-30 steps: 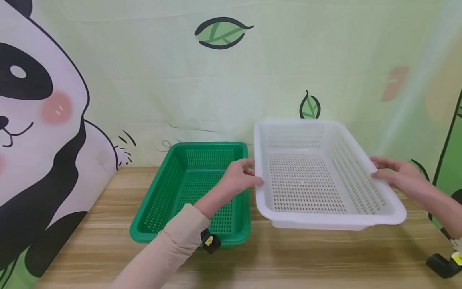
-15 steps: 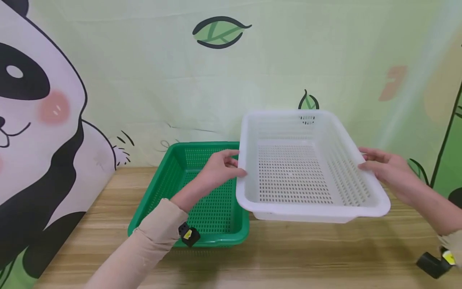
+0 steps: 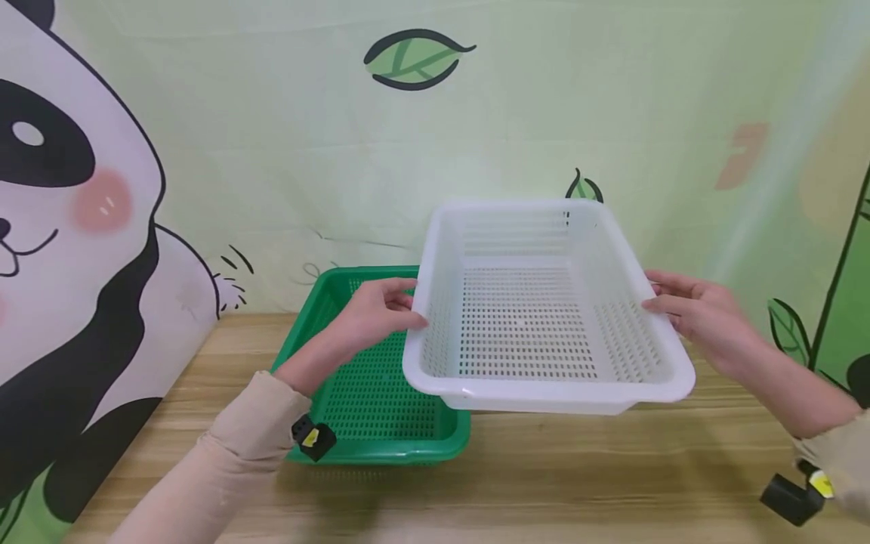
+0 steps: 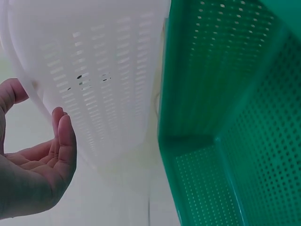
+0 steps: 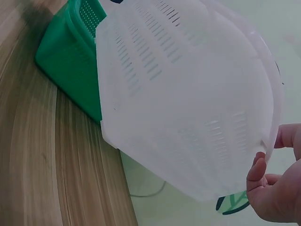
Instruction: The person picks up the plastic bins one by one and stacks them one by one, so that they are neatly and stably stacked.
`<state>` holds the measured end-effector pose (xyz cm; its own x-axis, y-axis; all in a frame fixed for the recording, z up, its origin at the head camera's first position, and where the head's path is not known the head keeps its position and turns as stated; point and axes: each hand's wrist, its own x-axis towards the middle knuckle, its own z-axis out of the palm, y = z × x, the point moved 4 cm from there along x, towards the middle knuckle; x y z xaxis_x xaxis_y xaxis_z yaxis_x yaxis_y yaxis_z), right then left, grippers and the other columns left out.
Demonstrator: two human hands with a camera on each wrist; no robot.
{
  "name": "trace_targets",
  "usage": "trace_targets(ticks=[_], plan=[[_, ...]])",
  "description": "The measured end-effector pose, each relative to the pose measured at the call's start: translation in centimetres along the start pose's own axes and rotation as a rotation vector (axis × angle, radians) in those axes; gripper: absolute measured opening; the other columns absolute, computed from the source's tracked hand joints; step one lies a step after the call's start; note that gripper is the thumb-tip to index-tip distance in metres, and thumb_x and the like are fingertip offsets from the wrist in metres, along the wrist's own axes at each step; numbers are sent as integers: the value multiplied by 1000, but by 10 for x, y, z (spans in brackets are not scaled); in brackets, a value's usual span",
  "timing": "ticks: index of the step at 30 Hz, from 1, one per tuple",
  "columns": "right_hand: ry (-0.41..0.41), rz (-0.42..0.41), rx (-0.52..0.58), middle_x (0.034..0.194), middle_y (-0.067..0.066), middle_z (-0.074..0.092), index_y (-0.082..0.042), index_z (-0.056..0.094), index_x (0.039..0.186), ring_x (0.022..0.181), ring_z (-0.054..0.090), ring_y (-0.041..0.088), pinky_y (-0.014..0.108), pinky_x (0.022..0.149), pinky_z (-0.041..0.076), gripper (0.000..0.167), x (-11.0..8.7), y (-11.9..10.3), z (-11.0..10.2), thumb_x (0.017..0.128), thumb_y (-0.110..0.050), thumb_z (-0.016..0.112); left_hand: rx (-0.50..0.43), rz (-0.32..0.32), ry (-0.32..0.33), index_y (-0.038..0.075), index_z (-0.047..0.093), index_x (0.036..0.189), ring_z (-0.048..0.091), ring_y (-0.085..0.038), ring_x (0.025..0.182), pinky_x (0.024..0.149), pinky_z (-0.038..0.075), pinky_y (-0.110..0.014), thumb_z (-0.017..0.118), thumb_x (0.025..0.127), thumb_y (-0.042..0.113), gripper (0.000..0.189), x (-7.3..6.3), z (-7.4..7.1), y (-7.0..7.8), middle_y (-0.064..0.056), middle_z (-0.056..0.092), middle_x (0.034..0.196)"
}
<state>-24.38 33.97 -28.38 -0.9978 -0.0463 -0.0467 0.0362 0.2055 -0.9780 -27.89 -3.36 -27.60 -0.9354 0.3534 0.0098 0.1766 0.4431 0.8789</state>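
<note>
A white plastic basket (image 3: 523, 321) with slotted walls and base is held up above the table, its inside facing the head camera. My left hand (image 3: 374, 313) pinches its left rim, thumb on top and fingers underneath. On the opposite side, my right hand (image 3: 700, 313) grips the right rim in the same way. A green plastic basket (image 3: 374, 453) stands on the table below and to the left, partly covered by the white one in the head view. In the left wrist view the green basket (image 4: 188, 141) lies beside the raised white basket (image 4: 94, 70).
The wooden table (image 3: 544, 483) runs along a cloth backdrop (image 3: 285, 136) printed with a panda and leaves. Small black cameras sit at both wrists, the left wrist camera (image 3: 314, 438) overlapping the green basket's near side.
Both hands have carried the white basket leftward and slightly up, so it now overlaps the right part of the green basket. The green basket has stayed where it was.
</note>
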Motion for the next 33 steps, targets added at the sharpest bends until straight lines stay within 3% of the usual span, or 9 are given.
trace_targets(ticks=[14, 27, 33], plan=[[-61, -56, -8, 107, -3, 54, 3, 25, 140, 91, 57, 6, 20, 77, 49, 64, 5, -13, 35, 88, -15, 58, 63, 5, 30, -1, 52, 124, 61, -24, 87, 79, 51, -37, 64, 77, 8, 49, -14, -34, -8, -16, 62, 99], [-121, -75, 215, 101, -2, 56, 7, 27, 138, 89, 57, 8, 19, 75, 49, 63, 3, -25, 74, 86, -8, 60, 113, -25, 64, -3, 46, 128, 56, -26, 93, 80, 51, -36, 57, 81, 11, 51, -34, -68, -15, -19, 57, 109], [-145, -70, 241, 102, -1, 56, 5, 27, 138, 89, 58, 8, 19, 76, 49, 62, 5, -29, 89, 87, -7, 59, 141, -46, 70, -4, 41, 131, 55, -29, 97, 83, 50, -39, 56, 82, 12, 53, -43, -81, -19, -20, 54, 115]])
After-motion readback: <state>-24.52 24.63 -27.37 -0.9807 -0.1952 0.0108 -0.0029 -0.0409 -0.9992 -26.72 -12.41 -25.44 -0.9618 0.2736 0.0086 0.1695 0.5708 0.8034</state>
